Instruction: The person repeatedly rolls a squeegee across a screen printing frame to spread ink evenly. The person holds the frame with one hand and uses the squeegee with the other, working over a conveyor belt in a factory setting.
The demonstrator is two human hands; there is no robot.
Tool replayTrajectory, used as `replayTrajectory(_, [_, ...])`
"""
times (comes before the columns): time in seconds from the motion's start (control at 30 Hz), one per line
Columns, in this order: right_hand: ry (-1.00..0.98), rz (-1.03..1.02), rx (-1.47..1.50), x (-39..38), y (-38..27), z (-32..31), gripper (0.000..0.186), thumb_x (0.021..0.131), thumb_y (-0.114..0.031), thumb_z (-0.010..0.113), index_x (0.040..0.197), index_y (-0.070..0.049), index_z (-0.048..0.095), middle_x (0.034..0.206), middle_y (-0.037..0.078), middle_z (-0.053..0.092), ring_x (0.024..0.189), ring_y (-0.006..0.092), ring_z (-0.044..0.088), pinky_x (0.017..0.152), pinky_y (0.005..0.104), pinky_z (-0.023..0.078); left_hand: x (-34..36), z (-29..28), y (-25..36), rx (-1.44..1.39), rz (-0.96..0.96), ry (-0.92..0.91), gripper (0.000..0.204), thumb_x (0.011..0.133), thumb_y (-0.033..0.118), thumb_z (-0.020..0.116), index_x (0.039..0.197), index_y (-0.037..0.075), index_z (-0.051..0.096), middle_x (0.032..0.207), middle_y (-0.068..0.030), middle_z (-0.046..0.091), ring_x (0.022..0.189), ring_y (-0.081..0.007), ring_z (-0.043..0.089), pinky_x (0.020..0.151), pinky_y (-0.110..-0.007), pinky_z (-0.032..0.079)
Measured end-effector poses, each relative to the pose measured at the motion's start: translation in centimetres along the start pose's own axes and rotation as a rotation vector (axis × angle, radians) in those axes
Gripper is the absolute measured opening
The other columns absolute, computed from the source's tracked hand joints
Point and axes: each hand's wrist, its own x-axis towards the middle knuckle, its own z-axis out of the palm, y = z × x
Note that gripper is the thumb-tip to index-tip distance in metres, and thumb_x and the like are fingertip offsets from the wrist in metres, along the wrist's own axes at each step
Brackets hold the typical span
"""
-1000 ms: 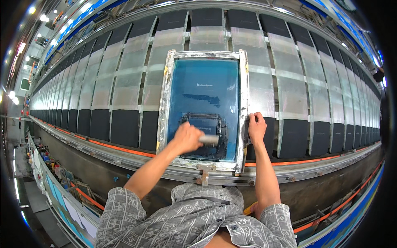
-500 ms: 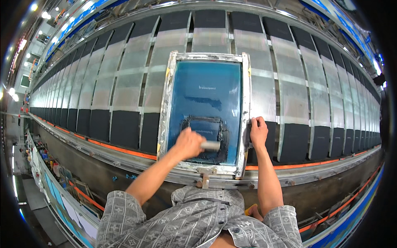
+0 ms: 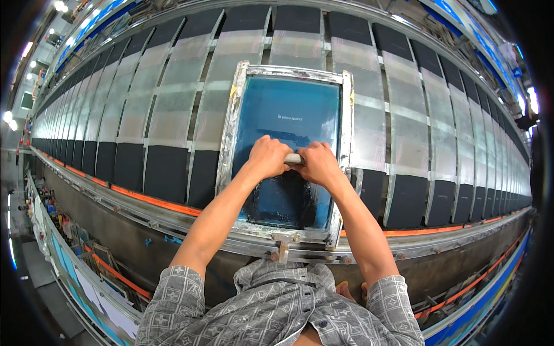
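A screen printing frame [image 3: 346,115] with a blue mesh [image 3: 271,98] lies in front of me across the pallets. Both my hands grip a squeegee [image 3: 294,158] by its pale handle, near the middle of the mesh. My left hand [image 3: 268,157] is closed round its left end, my right hand [image 3: 317,163] round its right. The squeegee's blade is mostly hidden under my hands. Dark ink [image 3: 283,199] is smeared over the near half of the mesh, between my forearms and the frame's near edge.
Long rows of metal pallets [image 3: 410,115] stretch left and right, with black fabric pieces [image 3: 164,173] on their near and far ends. A metal rail [image 3: 156,216] and an orange strip [image 3: 156,200] run along the near side. A metal bracket [image 3: 284,245] joins the frame to the rail.
My right hand has left the frame's right edge and taken hold of the squeegee beside my left hand. The squeegee has moved away from me, up the mesh, and the ink is spread wider.
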Motion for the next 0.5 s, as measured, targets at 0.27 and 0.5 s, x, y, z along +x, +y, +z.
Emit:
replayTrajectory(0.27, [-0.073,-0.067,0.236,-10.4,-4.9,1.7,0.034,0.072,-0.028,0.079,0.092,-0.004,0.065,0.088,0.013,0.068,0.1,0.0316,0.059,0.091,0.043,0.043,-9.7,3.2,4.0,-0.035,0.074,-0.14,0.02,0.065,0.027,0.081,0.081,0.018,0.073,0.073,-0.0029,0.069,0.073,-0.0242,0.065,0.073,-0.037,0.044])
replayTrajectory(0.5, [0.73,0.758,0.2,-9.6,7.0,-0.4,0.031,0.088,-0.032,0.065,0.101,-0.004,0.064,0.089,0.017,0.068,0.086,0.0337,0.065,0.079,0.0425,0.049,-1.4,-1.3,0.1,0.022,-0.003,-0.059,0.024,0.069,0.031,0.081,0.089,0.019,0.074,0.084,-0.0094,0.07,0.083,-0.0299,0.064,0.077,-0.04,0.048])
